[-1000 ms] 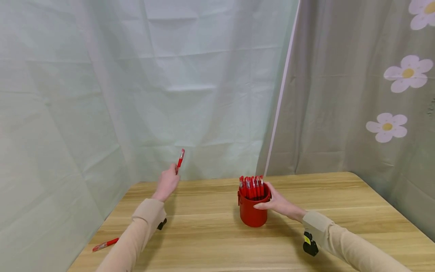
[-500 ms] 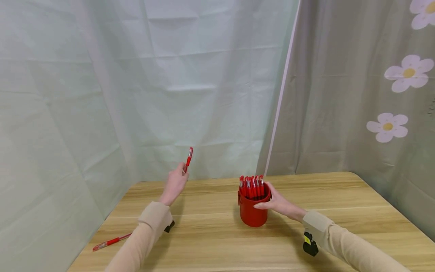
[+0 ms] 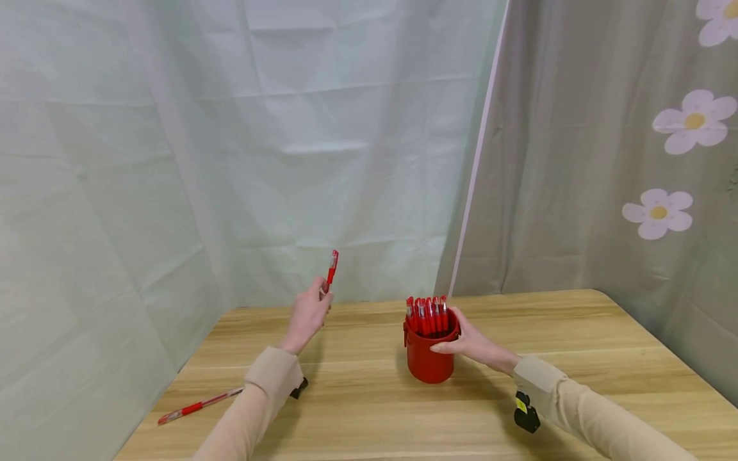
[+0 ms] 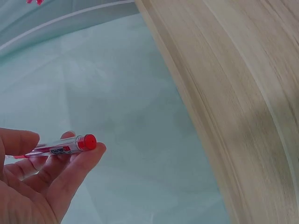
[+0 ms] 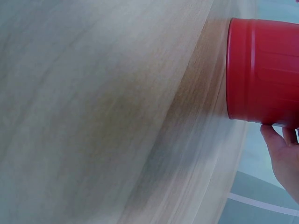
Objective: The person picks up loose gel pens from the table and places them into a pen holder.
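My left hand (image 3: 308, 312) pinches a red gel pen (image 3: 331, 269) near its lower part, holding it upright above the back of the table. In the left wrist view the pen (image 4: 60, 148) lies between thumb and fingers, its red end outward. A red bucket-shaped pen holder (image 3: 429, 362) stands on the table to the right, with several red pens (image 3: 426, 315) upright in it. My right hand (image 3: 475, 342) grips the holder's right side by its rim, thumb in front; the right wrist view shows the fingers (image 5: 282, 151) against the bucket (image 5: 271, 70).
Another red pen (image 3: 193, 408) lies on the wooden table (image 3: 357, 410) at the left front, its end near my left sleeve (image 3: 271, 378). Pale curtains (image 3: 346, 160) hang behind the table's back edge, with a grey flowered one (image 3: 553, 160) at right.
My left hand has moved right with its pen, toward the pen holder. More of the pen lying on the table shows beside the sleeve. The right hand and the holder have stayed in place.
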`<state>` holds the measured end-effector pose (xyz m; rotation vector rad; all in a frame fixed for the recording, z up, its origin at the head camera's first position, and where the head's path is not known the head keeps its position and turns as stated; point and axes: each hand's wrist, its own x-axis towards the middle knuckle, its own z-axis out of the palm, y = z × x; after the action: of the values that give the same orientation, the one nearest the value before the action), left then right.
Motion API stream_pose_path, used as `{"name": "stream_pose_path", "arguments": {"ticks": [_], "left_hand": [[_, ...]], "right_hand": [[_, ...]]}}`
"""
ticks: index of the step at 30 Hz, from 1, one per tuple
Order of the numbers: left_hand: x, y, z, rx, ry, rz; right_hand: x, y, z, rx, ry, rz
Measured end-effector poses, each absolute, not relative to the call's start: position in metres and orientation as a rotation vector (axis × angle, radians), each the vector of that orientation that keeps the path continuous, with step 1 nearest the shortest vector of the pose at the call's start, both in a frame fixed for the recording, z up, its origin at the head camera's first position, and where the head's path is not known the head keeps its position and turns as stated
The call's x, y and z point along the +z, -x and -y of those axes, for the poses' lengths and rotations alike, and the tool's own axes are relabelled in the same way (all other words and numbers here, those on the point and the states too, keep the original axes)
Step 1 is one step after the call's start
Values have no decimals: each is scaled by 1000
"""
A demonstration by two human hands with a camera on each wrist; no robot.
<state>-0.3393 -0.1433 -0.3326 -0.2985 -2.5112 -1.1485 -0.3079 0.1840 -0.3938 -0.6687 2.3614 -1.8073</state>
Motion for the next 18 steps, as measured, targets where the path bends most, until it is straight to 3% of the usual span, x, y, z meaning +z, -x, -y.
{"name": "stream_pose_path", "arguments": {"ticks": [18], "left_hand": [[-331, 329, 125, -1285, 389, 2408]], "right_hand": [[-378, 293, -180, -1774, 663, -2371]]}}
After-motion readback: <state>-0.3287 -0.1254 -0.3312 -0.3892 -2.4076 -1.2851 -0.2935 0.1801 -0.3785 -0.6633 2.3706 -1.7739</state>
